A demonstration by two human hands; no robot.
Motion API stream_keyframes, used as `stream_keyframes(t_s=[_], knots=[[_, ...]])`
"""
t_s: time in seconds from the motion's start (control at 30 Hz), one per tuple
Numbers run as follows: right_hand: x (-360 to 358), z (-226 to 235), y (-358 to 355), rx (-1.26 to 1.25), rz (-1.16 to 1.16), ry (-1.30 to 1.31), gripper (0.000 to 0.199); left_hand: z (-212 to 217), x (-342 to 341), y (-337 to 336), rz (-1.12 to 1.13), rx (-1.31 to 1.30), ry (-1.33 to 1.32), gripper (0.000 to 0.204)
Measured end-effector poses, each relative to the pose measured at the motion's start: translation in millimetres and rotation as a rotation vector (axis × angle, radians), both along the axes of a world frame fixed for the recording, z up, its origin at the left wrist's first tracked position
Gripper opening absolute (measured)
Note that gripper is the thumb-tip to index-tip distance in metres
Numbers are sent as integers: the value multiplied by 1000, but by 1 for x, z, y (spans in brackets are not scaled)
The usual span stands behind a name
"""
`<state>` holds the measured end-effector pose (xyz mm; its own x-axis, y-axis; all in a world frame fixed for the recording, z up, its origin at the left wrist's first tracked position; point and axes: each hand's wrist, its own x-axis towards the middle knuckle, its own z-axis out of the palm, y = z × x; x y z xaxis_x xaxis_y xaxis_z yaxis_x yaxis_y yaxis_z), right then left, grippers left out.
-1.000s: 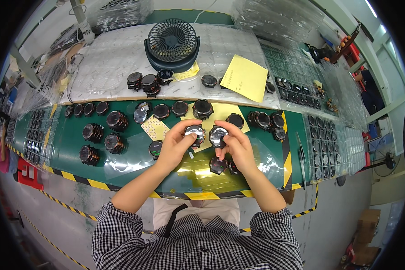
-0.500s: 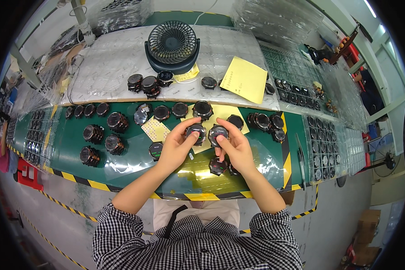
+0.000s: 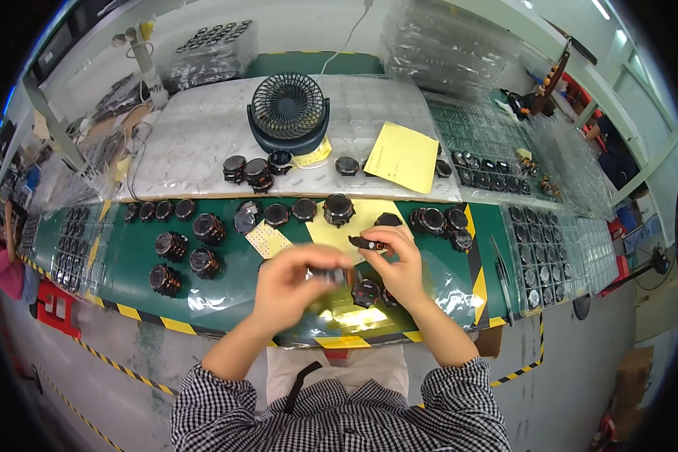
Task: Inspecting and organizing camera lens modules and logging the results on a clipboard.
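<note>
My left hand (image 3: 292,285) is blurred and closed round a small round black part (image 3: 330,276) just above the green bench mat (image 3: 128,271). My right hand (image 3: 399,265) pinches another black round part (image 3: 369,243) by its edge, a little higher and to the right. Between and below the hands lie two more black round parts (image 3: 366,292) on a shiny clear bag (image 3: 444,290). A yellow sheet (image 3: 331,230) lies under the hands' far side.
Several black round parts stand in rows on the mat to the left (image 3: 175,245) and behind. A small dark desk fan (image 3: 288,111), a yellow paper (image 3: 404,157) and clear plastic trays (image 3: 554,256) fill the back and right. Tweezers (image 3: 500,280) lie at the right.
The hands have drawn apart: my left hand dropped toward me with its part, and my right hand lifted its part and turned it on edge.
</note>
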<state>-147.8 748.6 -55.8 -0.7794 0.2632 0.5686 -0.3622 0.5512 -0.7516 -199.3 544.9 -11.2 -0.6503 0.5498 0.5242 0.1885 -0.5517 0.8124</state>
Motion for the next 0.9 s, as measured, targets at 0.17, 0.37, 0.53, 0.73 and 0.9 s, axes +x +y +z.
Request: stream_keyframes(t_s=[0.17,0.37,0.53,0.73,0.9], knots=[[-1,8,-4,130,-28,181,26,82,53,-16,-297,449,544,19],[26,49,-9,330,-80,333,35,103,92,-5,-245,614,371,10],[88,136,-62,430,44,1063,23,80,86,-50,16,509,306,6],[121,165,-91,318,-362,964,32,46,31,-14,285,202,403,20],[92,152,-79,372,-33,934,24,6,-13,8,235,-62,37,25]])
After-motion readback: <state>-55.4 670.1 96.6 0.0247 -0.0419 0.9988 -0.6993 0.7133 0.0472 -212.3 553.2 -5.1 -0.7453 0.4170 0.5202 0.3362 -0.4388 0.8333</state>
